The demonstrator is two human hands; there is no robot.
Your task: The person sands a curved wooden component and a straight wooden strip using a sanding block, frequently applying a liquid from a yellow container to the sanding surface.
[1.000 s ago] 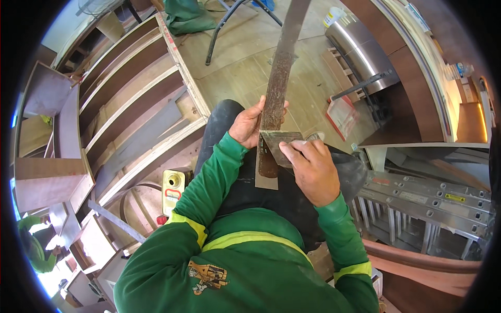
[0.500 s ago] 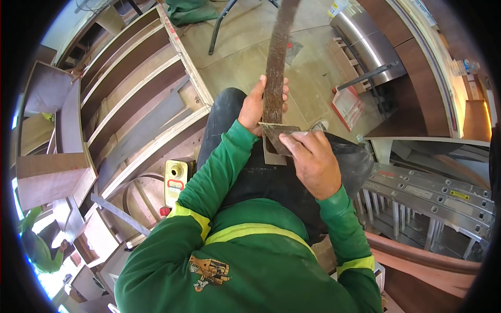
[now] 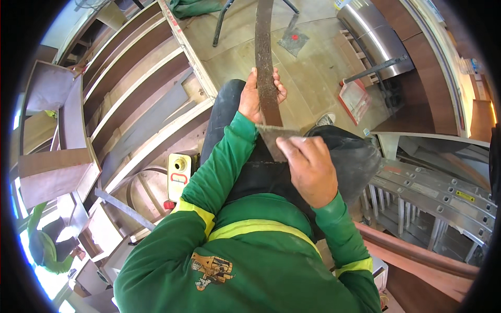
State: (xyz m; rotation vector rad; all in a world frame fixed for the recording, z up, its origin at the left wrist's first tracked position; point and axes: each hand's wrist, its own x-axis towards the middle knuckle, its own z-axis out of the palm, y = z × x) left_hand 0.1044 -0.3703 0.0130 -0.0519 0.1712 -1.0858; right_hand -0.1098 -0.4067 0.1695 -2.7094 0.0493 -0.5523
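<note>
A long, narrow dark brown strip [image 3: 265, 57], with a rough mottled surface, rises from my lap toward the top edge of the head view. My left hand [image 3: 251, 99] is closed round it near its lower end, thumb on the left side and fingertips showing on the right. In my right hand [image 3: 310, 167] a thin, flat, brownish scraper-like plate [image 3: 274, 140] is pinched between thumb and fingers. Its wide edge lies across the strip's lower end, just below my left hand. Whether that edge presses on the strip I cannot tell.
Left stands a wooden shelf frame [image 3: 151, 78], with an opened rectangular tin [image 3: 179, 175] beside my left knee. An aluminium ladder [image 3: 433, 193] lies right. Further off are a shiny metal cylinder [image 3: 373, 34] and a red-and-white packet [image 3: 355, 101]. Another person's green sleeve [image 3: 44, 250] shows far left.
My right hand has drawn the plate slightly down and turned it, so its wide edge crosses the strip. The strip's upper end has swung left, with my left hand still round it.
</note>
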